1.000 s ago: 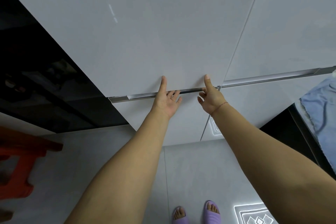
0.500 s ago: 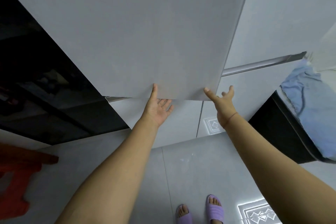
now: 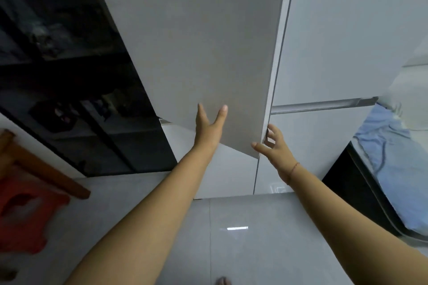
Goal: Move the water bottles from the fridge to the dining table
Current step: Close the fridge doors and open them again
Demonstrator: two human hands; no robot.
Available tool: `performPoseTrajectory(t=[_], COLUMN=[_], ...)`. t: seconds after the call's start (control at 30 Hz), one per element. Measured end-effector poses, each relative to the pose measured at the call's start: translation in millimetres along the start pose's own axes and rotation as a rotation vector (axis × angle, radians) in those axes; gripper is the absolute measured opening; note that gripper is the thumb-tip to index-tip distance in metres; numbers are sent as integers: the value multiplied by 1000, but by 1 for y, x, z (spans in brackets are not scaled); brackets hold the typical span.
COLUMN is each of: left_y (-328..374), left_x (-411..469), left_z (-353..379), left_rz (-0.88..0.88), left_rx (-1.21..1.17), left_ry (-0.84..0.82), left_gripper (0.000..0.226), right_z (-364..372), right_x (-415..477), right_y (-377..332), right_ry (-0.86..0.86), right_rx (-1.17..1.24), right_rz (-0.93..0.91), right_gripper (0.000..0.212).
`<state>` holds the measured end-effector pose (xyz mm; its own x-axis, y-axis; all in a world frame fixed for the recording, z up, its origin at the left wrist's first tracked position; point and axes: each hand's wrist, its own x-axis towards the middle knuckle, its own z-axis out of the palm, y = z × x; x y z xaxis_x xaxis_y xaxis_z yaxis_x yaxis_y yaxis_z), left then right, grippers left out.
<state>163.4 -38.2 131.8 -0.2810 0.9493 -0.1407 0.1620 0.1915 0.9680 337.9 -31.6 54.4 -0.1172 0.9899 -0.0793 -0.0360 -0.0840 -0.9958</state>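
Pinching the lower free corner of the fridge door [image 3: 196, 53], the right hand [image 3: 273, 146] sets its thumb on the front face and curls its fingers behind the edge. The left hand [image 3: 209, 127] lies flat on that face just beside it, fingers straight and spread, probably so that one hand pulls while the other steadies the swing. Behind the door, a plain matte grey panel angled outward, the water bottles cannot be seen, so they are presumably inside and untouched.
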Motion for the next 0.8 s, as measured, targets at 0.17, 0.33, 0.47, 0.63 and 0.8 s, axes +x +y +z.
performPoseTrajectory(t=[0.17,0.33,0.47,0.63,0.8], left_y=[20,35,41,33,22], left_x=[-58,-100,-118,-136,-153], left_z=[12,-1,-23,-60,-104], left_rz=[148,219,240,253,212], left_rx=[136,154,108,21,-28], left_ry=[34,121,245,308,344], left_gripper=[87,83,72,62,55], right_z=[-3,14,39,62,96], right_x=[-33,-72,-96,-100,-96], right_y=[-3,-9,-8,-30,-47], right_ry=[-148,-250,-332,-59,-256], right_rx=[-109,-145,-187,-241,-267], right_rz=[72,91,100,-55,-137], right_gripper=[69,66,55,47,50])
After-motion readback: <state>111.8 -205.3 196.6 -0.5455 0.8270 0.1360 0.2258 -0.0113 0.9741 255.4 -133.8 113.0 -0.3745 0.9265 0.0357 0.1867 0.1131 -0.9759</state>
